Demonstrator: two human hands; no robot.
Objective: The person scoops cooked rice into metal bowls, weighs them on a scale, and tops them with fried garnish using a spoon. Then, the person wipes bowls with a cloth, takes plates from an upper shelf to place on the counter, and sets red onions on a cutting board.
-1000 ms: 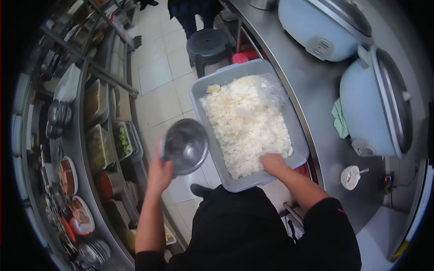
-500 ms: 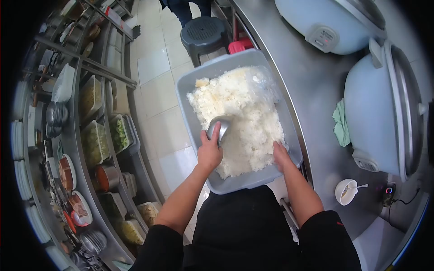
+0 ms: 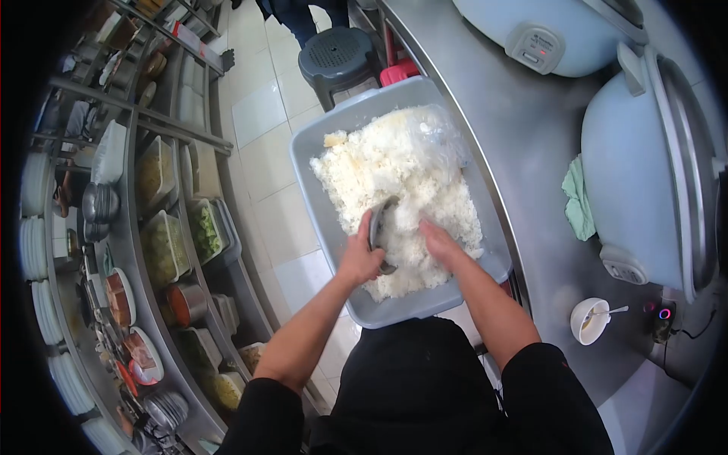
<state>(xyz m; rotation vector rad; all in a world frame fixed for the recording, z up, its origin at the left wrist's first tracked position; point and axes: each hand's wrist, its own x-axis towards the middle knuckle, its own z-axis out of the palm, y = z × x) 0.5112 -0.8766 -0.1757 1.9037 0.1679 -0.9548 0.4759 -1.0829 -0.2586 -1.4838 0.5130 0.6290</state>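
Note:
A grey plastic tub [image 3: 309,171] holds a large heap of cooked white rice [image 3: 379,163], with clear plastic film [image 3: 442,136] over its far right part. My left hand [image 3: 359,258] is closed on the rim of a metal bowl [image 3: 376,227], which is tipped on its side in the rice with its mouth facing right. My right hand [image 3: 441,244] is at the rice just right of the bowl, fingers stretched toward the bowl's mouth. Its fingertips are partly hidden against the rice.
Two large rice cookers [image 3: 637,174] stand on the steel counter [image 3: 523,189] at right, with a green cloth [image 3: 578,201] and a white bowl [image 3: 590,321] holding a spoon. A grey stool [image 3: 339,57] and a person's legs [image 3: 303,19] are beyond the tub. Shelves [image 3: 235,284] with food containers line the left.
My right hand has moved left from the tub's right side to beside the bowl. The bowl has turned from mouth-down to on its side, its opening now toward my right hand.

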